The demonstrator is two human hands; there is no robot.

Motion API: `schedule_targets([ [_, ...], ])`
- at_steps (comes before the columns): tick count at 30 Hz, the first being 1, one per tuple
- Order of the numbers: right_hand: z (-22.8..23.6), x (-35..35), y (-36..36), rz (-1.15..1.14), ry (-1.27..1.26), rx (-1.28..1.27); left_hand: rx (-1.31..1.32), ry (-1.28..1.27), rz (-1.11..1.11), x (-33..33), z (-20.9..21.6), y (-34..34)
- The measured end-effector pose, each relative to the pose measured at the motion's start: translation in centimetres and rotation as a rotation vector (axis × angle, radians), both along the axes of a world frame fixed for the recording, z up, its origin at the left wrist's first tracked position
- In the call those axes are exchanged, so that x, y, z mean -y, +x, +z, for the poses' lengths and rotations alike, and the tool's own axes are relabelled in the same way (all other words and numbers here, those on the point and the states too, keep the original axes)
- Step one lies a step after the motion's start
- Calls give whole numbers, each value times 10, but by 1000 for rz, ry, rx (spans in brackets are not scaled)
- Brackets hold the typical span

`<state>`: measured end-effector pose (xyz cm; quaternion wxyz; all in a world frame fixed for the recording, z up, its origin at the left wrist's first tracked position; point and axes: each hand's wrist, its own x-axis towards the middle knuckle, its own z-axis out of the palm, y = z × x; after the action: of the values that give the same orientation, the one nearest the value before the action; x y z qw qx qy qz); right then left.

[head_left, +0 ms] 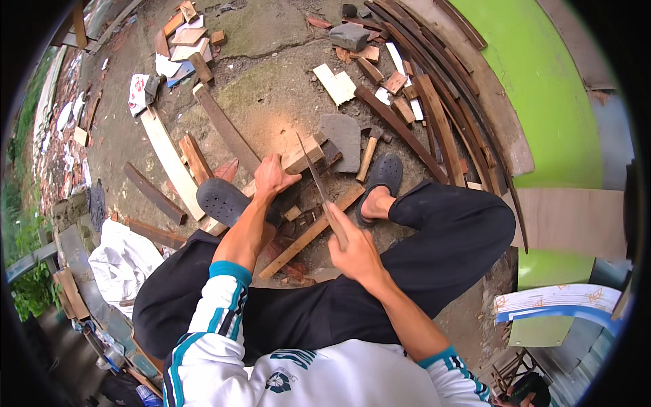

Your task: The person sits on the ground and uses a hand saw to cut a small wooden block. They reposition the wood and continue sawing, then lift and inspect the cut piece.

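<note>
My right hand (356, 254) is wrapped round the wooden handle of a hand saw (315, 169). The narrow blade points away from me and lies across a light wooden block (302, 157), near its right end. My left hand (273, 178) grips the same block to the left of the blade and presses it down. My left foot, in a dark clog (227, 201), is beside the wood, partly behind my left arm. Pale sawdust (274, 127) is scattered on the ground just beyond the block. What supports the block is mostly hidden.
A hammer (368, 157) lies by a flat grey slab (341, 141), close to my right clog (385, 175). A wooden strip (308, 234) lies between my legs. Long boards (437, 125) are stacked at the right, beside a green panel (542, 102). Offcuts (186, 41) are piled at far left.
</note>
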<state>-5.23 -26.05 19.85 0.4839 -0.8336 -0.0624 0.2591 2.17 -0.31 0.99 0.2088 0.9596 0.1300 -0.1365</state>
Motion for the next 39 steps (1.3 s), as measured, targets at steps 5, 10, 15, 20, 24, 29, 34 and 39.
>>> schedule_targets([
  [5, -48, -25, 28, -68, -37, 27, 25, -15, -34, 11, 2, -7],
  [10, 7, -5, -3, -13, 9, -55, -28, -15, -4, -6, -9, 1],
  [15, -42, -27, 26, -69, -76, -3, 8, -5, -3, 12, -2, -1],
  [20, -19, -14, -2, -37, -34, 47, 45, 13, -1, 3, -6, -5],
  [24, -27, -6, -4, -53, -51, 4, 75, 35, -2, 11, -10, -6],
  [29, -38, -26, 15, -47, -94, 33, 55, 9, -21, 11, -8, -11],
  [34, -25, -7, 0, -39, -23, 23, 56, 21, -11, 4, -7, -3],
  [39, -19, -37, 37, -18, -160, -114, 47, -8, -34, 5, -9, -5],
])
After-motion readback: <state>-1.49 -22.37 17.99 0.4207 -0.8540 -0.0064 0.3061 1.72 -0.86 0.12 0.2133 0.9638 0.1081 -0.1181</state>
